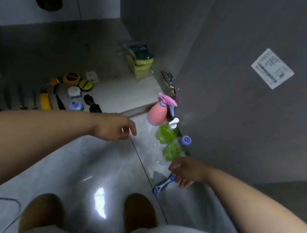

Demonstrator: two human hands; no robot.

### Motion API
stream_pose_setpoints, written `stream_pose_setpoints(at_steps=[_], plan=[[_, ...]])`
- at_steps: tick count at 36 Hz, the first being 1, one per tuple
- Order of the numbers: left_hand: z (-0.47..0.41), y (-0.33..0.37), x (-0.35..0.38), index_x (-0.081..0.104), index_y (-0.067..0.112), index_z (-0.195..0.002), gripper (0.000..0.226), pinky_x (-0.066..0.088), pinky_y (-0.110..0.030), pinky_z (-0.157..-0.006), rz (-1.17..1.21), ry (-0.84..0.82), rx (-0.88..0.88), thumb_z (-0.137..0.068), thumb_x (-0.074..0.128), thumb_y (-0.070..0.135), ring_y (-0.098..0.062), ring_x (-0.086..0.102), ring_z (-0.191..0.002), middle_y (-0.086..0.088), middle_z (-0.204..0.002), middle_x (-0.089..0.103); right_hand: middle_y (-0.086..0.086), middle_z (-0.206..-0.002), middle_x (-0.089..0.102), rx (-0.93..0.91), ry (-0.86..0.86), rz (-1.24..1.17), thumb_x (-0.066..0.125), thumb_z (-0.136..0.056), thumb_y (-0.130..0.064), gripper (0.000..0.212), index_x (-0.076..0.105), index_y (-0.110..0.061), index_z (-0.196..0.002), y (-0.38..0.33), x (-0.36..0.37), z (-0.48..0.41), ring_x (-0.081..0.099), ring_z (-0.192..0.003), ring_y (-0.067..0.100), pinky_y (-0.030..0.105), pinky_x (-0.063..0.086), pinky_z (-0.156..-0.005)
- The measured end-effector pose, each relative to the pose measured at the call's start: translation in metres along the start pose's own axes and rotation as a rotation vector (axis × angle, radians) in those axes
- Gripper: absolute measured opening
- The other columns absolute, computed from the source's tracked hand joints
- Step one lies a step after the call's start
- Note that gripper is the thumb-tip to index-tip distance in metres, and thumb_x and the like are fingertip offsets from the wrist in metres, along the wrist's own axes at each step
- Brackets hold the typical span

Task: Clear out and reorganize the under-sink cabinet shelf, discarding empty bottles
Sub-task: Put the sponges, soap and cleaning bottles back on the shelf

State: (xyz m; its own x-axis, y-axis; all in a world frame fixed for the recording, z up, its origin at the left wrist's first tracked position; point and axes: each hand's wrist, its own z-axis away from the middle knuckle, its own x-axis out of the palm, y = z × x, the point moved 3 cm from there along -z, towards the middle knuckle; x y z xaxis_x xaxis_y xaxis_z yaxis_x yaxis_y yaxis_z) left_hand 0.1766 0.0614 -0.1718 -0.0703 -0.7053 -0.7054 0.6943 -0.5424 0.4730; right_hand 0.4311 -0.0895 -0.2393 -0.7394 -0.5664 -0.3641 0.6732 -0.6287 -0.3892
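Left hand [114, 128]: hovering at frame centre, fingers relaxed, holding nothing.
Right hand [184, 171]: right of centre, fingers curling round a blue-and-white tool [164, 183].
Bottles: pink spray bottle [157, 114], green pump bottle [166, 133] and purple-capped green bottle [172, 150] standing in a row on the floor [80, 165], right of centre, along the grey door [248, 121].
Sponges [140, 59]: sitting stacked on the shelf [59, 45], upper centre.

Sticker [272, 68]: print too blurred to read.
Blue-handled tool [164, 183]: top end hidden by right hand [186, 172].
Small cabinet items [71, 78]: too blurred to identify.
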Motion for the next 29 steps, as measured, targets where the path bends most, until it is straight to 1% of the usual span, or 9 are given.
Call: stream_pose_setpoints(at_steps=[3, 6, 7, 10, 13, 22, 25, 27, 29], plan=[[-0.002, -0.004, 0.024, 0.062, 0.036, -0.128, 0.028, 0.05, -0.032, -0.099, 0.018, -0.011, 0.004, -0.102, 0.054, 0.03, -0.01, 0.063, -0.107, 0.008, -0.124, 0.064, 0.017, -0.095, 0.063, 0.096, 0.045, -0.033, 0.054, -0.097, -0.01, 0.044, 0.044, -0.025, -0.137, 0.04, 0.034, -0.024, 0.063, -0.062, 0.026, 0.026, 0.047, -0.049], [-0.005, -0.01, 0.047, 0.059, 0.038, -0.131, 0.029, 0.05, -0.027, -0.097, 0.076, -0.08, -0.005, -0.104, 0.051, 0.031, -0.008, 0.061, -0.108, 0.011, -0.123, 0.061, 0.017, -0.135, 0.057, 0.081, 0.146, 0.177, 0.056, -0.095, -0.018, 0.058, 0.036, -0.028, -0.148, 0.061, 0.055, -0.049, 0.062, -0.114, 0.033, 0.029, 0.049, -0.082], [-0.006, -0.012, 0.053, 0.059, 0.037, -0.132, 0.029, 0.049, -0.025, -0.097, 0.098, -0.097, -0.005, -0.104, 0.051, 0.031, -0.008, 0.061, -0.109, 0.011, -0.123, 0.06, 0.016, -0.138, 0.056, 0.086, 0.169, 0.18, 0.058, -0.095, -0.02, 0.055, 0.04, -0.026, -0.146, 0.063, 0.062, -0.056, 0.059, -0.118, 0.032, 0.028, 0.046, -0.088], [-0.008, -0.019, 0.066, 0.059, 0.035, -0.133, 0.03, 0.049, -0.027, -0.1, 0.156, -0.106, -0.002, -0.106, 0.049, 0.03, -0.009, 0.06, -0.112, 0.009, -0.125, 0.06, 0.012, -0.112, 0.062, 0.102, 0.304, 0.037, 0.064, -0.092, -0.021, 0.02, 0.055, -0.021, -0.11, 0.064, 0.077, -0.075, 0.062, -0.097, 0.028, 0.025, 0.043, -0.074], [-0.008, -0.029, 0.075, 0.059, 0.032, -0.133, 0.029, 0.05, -0.033, -0.103, 0.21, -0.093, -0.022, -0.106, 0.049, 0.028, -0.011, 0.061, -0.111, 0.007, -0.125, 0.062, 0.015, -0.105, 0.068, 0.132, 0.435, -0.006, 0.061, -0.093, -0.021, 0.013, 0.049, -0.02, -0.09, 0.059, 0.089, -0.089, 0.064, -0.102, 0.035, 0.027, 0.041, -0.074], [0.003, -0.066, 0.083, 0.062, 0.026, -0.13, 0.029, 0.048, -0.022, -0.088, 0.321, -0.03, -0.11, -0.104, 0.052, 0.019, -0.014, 0.062, -0.106, 0.002, -0.12, 0.063, 0.01, -0.091, 0.071, 0.019, 0.524, -0.069, 0.058, -0.099, -0.037, 0.027, 0.061, -0.01, -0.098, 0.022, 0.108, -0.072, 0.071, -0.084, 0.027, 0.036, 0.058, -0.076], [0.009, -0.073, 0.079, 0.063, 0.025, -0.128, 0.029, 0.05, -0.022, -0.084, 0.366, 0.014, -0.127, -0.103, 0.051, 0.016, -0.015, 0.063, -0.107, 0.001, -0.119, 0.064, 0.008, -0.095, 0.071, 0.053, 0.531, -0.139, 0.073, -0.088, -0.023, 0.017, 0.063, -0.011, -0.094, 0.022, 0.101, -0.066, 0.068, -0.089, 0.025, 0.029, 0.052, -0.079], [0.013, -0.077, 0.077, 0.063, 0.027, -0.126, 0.029, 0.049, -0.018, -0.074, 0.398, 0.037, -0.137, -0.103, 0.052, 0.015, -0.015, 0.064, -0.106, 0.002, -0.117, 0.065, 0.01, -0.095, 0.07, 0.099, 0.489, -0.235, 0.076, -0.083, -0.016, 0.016, 0.062, -0.013, -0.089, 0.018, 0.102, -0.063, 0.068, -0.09, 0.027, 0.036, 0.056, -0.084], [0.017, -0.08, 0.076, 0.063, 0.029, -0.125, 0.028, 0.05, -0.019, -0.071, 0.42, 0.049, -0.145, -0.102, 0.052, 0.016, -0.014, 0.065, -0.105, 0.003, -0.116, 0.064, 0.013, -0.086, 0.067, 0.121, 0.434, -0.35, 0.074, -0.081, -0.01, 0.018, 0.057, -0.015, -0.082, 0.011, 0.106, -0.058, 0.067, -0.076, 0.029, 0.04, 0.059, -0.073]])
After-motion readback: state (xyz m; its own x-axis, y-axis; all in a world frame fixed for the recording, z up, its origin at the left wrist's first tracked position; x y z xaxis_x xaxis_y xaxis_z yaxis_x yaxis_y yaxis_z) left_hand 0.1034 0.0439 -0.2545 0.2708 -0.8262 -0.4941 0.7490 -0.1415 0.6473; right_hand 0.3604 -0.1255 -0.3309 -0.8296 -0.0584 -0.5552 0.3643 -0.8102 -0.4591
